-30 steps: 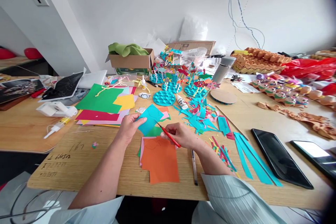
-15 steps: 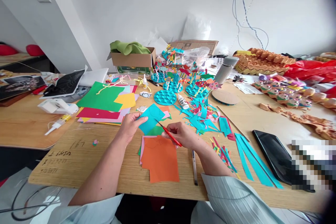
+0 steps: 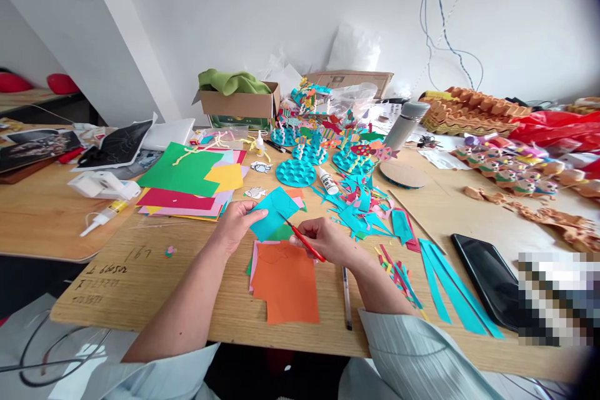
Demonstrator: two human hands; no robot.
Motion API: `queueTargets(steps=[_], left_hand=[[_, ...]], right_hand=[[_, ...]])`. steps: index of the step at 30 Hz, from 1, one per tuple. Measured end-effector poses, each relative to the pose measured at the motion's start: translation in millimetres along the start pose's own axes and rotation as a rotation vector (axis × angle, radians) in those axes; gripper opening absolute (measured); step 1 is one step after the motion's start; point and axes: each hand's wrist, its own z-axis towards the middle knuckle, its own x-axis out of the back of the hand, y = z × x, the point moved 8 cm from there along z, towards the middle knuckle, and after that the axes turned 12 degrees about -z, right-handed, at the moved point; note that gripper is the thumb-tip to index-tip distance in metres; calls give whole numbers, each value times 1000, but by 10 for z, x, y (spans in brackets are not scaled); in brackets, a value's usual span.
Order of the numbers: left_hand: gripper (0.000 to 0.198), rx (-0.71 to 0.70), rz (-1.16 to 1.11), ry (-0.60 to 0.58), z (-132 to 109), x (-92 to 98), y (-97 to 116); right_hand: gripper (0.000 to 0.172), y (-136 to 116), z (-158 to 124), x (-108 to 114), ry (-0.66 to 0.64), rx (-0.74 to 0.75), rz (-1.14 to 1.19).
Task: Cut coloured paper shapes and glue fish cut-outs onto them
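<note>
My left hand (image 3: 234, 225) pinches a teal paper sheet (image 3: 275, 211) by its left edge and holds it up over the table. My right hand (image 3: 324, 240) is closed round red-handled scissors (image 3: 304, 242), whose blades meet the teal sheet's right edge. Under both hands an orange sheet (image 3: 285, 281) lies on pink and green paper. A pen (image 3: 346, 297) lies just right of the orange sheet.
A stack of coloured sheets (image 3: 187, 184) sits to the left, teal scraps (image 3: 360, 206) and strips (image 3: 445, 281) to the right. Teal discs (image 3: 295, 172), glue bottles (image 3: 328, 182), a cardboard box (image 3: 237, 106), a steel flask (image 3: 404, 125) and a dark tablet (image 3: 487, 278) crowd the wooden table (image 3: 140, 287).
Both hands stay in place with the teal sheet and scissors; the sheet has shifted very slightly. The view has drifted a little.
</note>
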Motion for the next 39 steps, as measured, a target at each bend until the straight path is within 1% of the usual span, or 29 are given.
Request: queueTargets(steps=[11,17,23,31,39], left_hand=[[29,10,-9,-5,7,-4,-14],[27,27,0,-19,-2,-25,-37],[28,58,-1,-34,-12,-76,-47],[27,74,-20,-31,-26,-77,-63],[36,76,-34,-33,-2,-81,-92]], right_hand=[[53,49,9,3,-9,-29,43],[53,33,-11,5,-3,-2,-9],[53,47,7,-8,5,12,-7],[52,106,14,-29,-8,-41,88],[52,61,8,-30,-16,-67,84]])
